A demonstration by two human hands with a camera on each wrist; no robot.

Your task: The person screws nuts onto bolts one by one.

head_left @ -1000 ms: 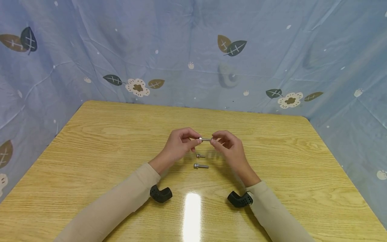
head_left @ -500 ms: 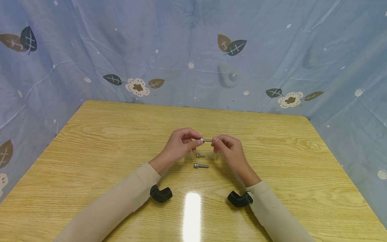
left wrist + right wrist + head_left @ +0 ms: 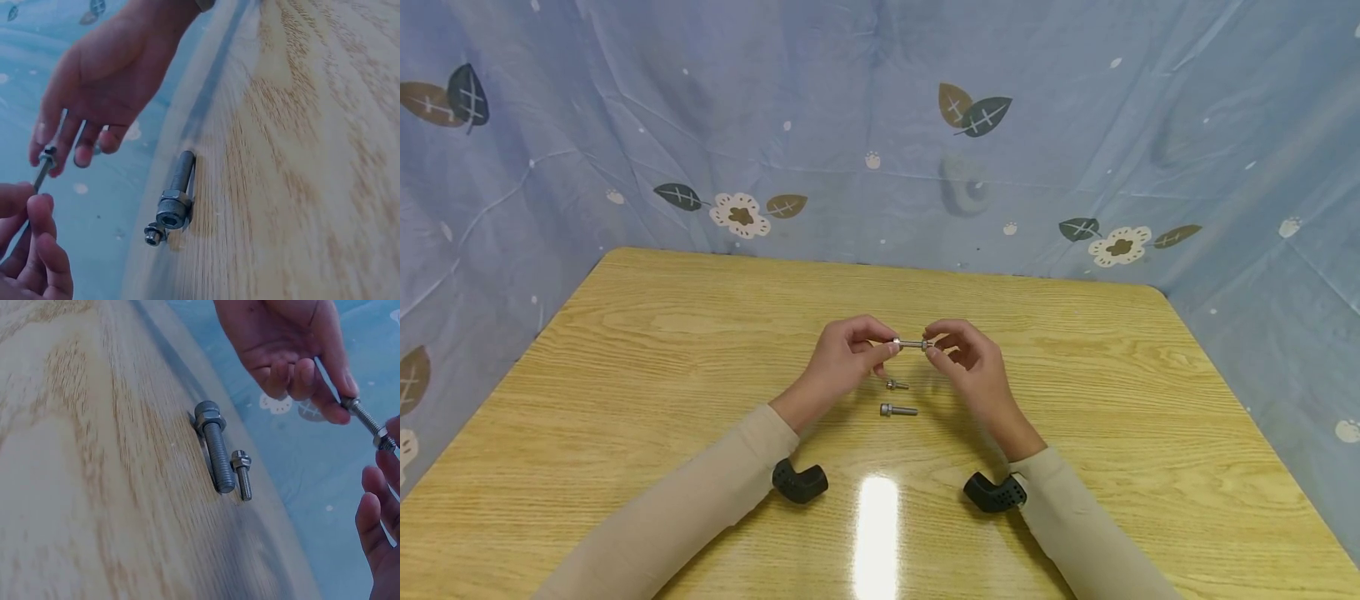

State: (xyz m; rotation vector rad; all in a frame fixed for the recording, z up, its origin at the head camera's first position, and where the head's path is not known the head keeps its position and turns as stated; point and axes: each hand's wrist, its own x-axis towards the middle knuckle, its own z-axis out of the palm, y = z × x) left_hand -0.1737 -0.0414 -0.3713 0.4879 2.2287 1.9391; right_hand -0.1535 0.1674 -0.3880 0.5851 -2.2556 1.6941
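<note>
My left hand (image 3: 842,358) pinches the head end of a thin metal bolt (image 3: 912,343), which lies level above the table. On the bolt's right part sits a hex nut (image 3: 380,437), with a short length of thread beyond it. The thumb and forefinger of my right hand (image 3: 973,362) are on either side of this nut, right at its faces. Below the hands, a large socket-head bolt (image 3: 215,450) with a nut up by its head lies on the table. A smaller bolt (image 3: 242,475), also with a nut near its head, lies just beyond it.
The wooden table (image 3: 700,333) reaches back to a blue patterned cloth (image 3: 850,100) that hangs behind and at both sides. A bright light reflection (image 3: 876,542) shows at the front. Black wrist mounts (image 3: 800,482) sit at both cuffs.
My right fingers closed over the bolt's right end half a second ago and are now spread around the nut, which shows again. The left hand holds the bolt almost unmoved.
</note>
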